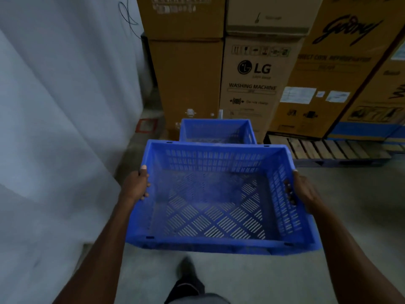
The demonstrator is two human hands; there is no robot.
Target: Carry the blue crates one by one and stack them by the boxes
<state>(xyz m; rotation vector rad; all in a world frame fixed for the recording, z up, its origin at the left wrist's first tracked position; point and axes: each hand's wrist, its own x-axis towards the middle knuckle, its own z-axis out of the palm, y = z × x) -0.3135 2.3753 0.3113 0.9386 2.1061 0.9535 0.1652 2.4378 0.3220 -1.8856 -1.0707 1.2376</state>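
Head view. Centre of frame: a blue slotted crate (219, 198), empty, held off the floor. Left hand (135, 185) grips the crate's left rim, thumb on top, fingers curled over the wall. Right hand (303, 189) grips the right wall, fingertips poking through the handle slot.

Just above it in frame, a second blue crate (217, 131) sits against the cardboard boxes. An LG washing machine box (252, 80) stands upper centre, a Godrej refrigerator box (337, 62) upper right on a wooden pallet (324, 149). White sheeting (54, 106) fills the left. A dark shoe (186, 270) shows at bottom centre on the grey floor (361, 205).
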